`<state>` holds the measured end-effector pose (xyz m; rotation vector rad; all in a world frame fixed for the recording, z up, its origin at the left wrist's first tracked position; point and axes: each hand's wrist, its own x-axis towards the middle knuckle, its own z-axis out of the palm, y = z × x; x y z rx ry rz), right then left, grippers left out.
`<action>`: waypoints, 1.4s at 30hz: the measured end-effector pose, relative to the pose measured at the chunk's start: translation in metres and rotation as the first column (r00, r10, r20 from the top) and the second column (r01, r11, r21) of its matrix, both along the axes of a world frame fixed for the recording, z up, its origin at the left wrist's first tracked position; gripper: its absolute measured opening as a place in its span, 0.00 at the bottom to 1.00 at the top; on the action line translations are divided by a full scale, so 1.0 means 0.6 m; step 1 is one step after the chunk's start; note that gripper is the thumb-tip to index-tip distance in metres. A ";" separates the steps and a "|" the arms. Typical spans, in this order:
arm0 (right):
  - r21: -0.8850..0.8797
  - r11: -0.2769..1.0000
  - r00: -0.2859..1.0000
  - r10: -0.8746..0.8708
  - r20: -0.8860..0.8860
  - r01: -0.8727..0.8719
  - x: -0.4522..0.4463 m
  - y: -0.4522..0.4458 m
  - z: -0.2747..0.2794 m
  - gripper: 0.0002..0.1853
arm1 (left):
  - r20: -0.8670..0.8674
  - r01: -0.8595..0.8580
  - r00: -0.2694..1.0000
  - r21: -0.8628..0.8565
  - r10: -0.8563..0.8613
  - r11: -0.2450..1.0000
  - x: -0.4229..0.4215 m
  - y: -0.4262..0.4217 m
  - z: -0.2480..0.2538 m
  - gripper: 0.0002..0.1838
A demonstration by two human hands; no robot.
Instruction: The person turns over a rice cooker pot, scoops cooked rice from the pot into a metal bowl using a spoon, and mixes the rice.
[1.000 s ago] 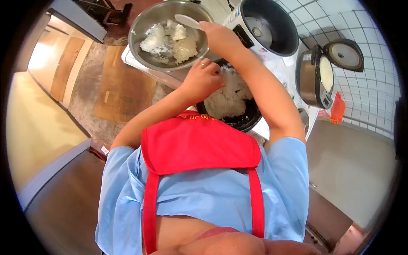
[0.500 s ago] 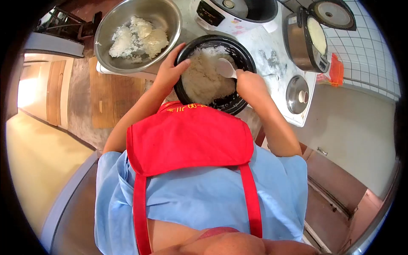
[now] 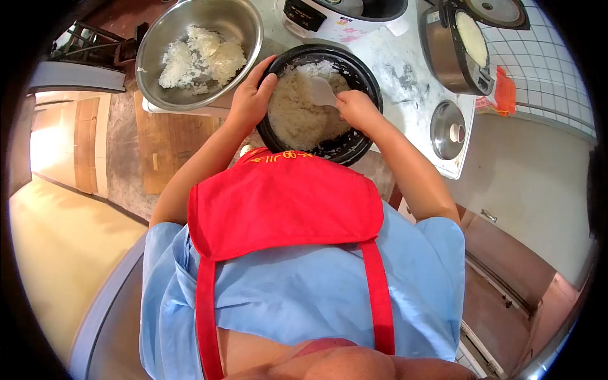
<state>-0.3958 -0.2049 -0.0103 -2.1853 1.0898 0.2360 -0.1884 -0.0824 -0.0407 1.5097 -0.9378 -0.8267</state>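
A black pot [image 3: 367, 85] full of cooked rice [image 3: 294, 111] is at the front edge of the counter, close to my red apron. My left hand [image 3: 252, 95] holds the pot's left rim, with the thumb on the inner side and the fingers along the outside. My right hand [image 3: 358, 109] is closed round the handle of a white rice paddle [image 3: 322, 92], whose blade rests in the rice. To the left of the pot, a steel bowl [image 3: 147, 63] holds clumps of white rice [image 3: 202, 57].
Behind the pot stands a white rice cooker [image 3: 345, 28]. An open brown cooker [image 3: 444, 54] with pale contents is at the right, near an orange bag [image 3: 505, 92]. A steel lid [image 3: 447, 131] lies on the white counter [image 3: 396, 76].
The paddle has gone from above the steel bowl into the black pot's rice, then slightly left. My left hand has taken hold of the pot's rim. The view has shifted too.
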 end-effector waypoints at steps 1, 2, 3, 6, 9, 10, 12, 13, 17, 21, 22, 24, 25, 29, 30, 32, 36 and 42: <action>0.033 0.999 1.000 -0.021 0.022 0.020 -0.001 -0.001 -0.004 0.11 | 0.006 0.001 1.000 -0.001 -0.001 1.000 0.000 0.000 0.000 0.21; 0.082 0.996 0.998 -0.046 0.034 0.043 -0.001 -0.002 -0.009 0.11 | 0.012 0.003 1.000 -0.002 -0.003 1.000 0.001 0.000 0.000 0.21; 0.133 0.989 0.996 -0.072 0.045 0.065 -0.001 -0.002 -0.012 0.11 | 0.017 0.004 1.000 0.000 -0.004 1.000 0.000 0.000 0.004 0.21; 0.288 0.938 0.978 -0.206 0.010 0.195 0.006 0.007 -0.006 0.12 | 0.011 0.055 0.998 0.062 -0.056 0.997 0.000 0.003 0.023 0.22; 0.168 0.982 0.992 -0.103 0.075 0.089 0.009 0.011 -0.026 0.13 | 0.029 0.058 0.998 0.062 -0.060 0.996 0.001 0.003 0.024 0.22; 0.079 0.997 0.994 -0.020 0.111 0.011 0.009 0.012 -0.036 0.13 | 0.029 0.058 0.998 0.064 -0.060 0.996 0.000 0.004 0.027 0.22; 0.042 0.999 0.991 0.012 0.132 -0.018 0.009 0.011 -0.045 0.12 | 0.030 0.057 0.998 0.068 -0.059 0.996 -0.001 0.004 0.033 0.22; 0.024 0.999 0.990 0.027 0.142 -0.031 0.010 0.012 -0.046 0.12 | 0.052 0.043 0.998 0.050 -0.046 0.998 -0.001 0.004 0.029 0.22; -0.129 0.986 0.964 0.135 0.227 -0.108 0.010 0.017 -0.047 0.11 | 0.089 0.042 0.995 0.045 -0.046 0.998 0.000 0.003 0.028 0.22; -0.113 0.979 0.968 0.187 0.168 -0.169 0.017 0.007 -0.034 0.11 | 0.106 0.056 0.992 0.092 -0.066 0.994 0.002 0.003 0.029 0.22; -0.110 0.975 0.966 0.209 0.148 -0.194 0.020 -0.001 -0.034 0.11 | 0.119 0.042 0.992 0.076 -0.051 0.996 0.002 0.001 0.025 0.21; -0.071 0.967 0.956 0.255 0.144 -0.247 0.027 -0.018 -0.031 0.11 | 0.146 0.016 0.989 0.044 -0.022 0.999 0.001 -0.001 0.017 0.21; -0.053 0.961 0.950 0.277 0.143 -0.272 0.032 -0.026 -0.027 0.11 | 0.153 0.015 0.988 0.050 -0.022 0.999 0.001 0.000 0.020 0.21; 0.072 0.932 0.931 0.346 0.115 -0.355 0.048 -0.054 -0.037 0.12 | 0.171 0.005 0.985 0.047 -0.013 0.999 -0.001 0.001 0.020 0.21; 0.058 0.929 0.926 0.356 0.123 -0.365 0.048 -0.053 -0.040 0.12 | 0.173 0.004 0.985 0.041 -0.011 0.999 0.000 0.000 0.018 0.21; 0.029 0.921 0.914 0.382 0.134 -0.389 0.051 -0.053 -0.043 0.11 | 0.180 0.006 0.984 0.037 -0.013 0.999 0.000 0.000 0.020 0.21; 0.011 0.912 0.903 0.405 0.144 -0.411 0.053 -0.048 -0.042 0.11 | 0.169 0.010 0.986 0.047 -0.018 0.999 0.000 0.000 0.025 0.21; -0.048 0.891 0.886 0.454 0.091 -0.452 0.049 -0.031 -0.048 0.10 | 0.164 0.003 0.986 0.046 -0.011 0.999 0.000 -0.001 0.019 0.21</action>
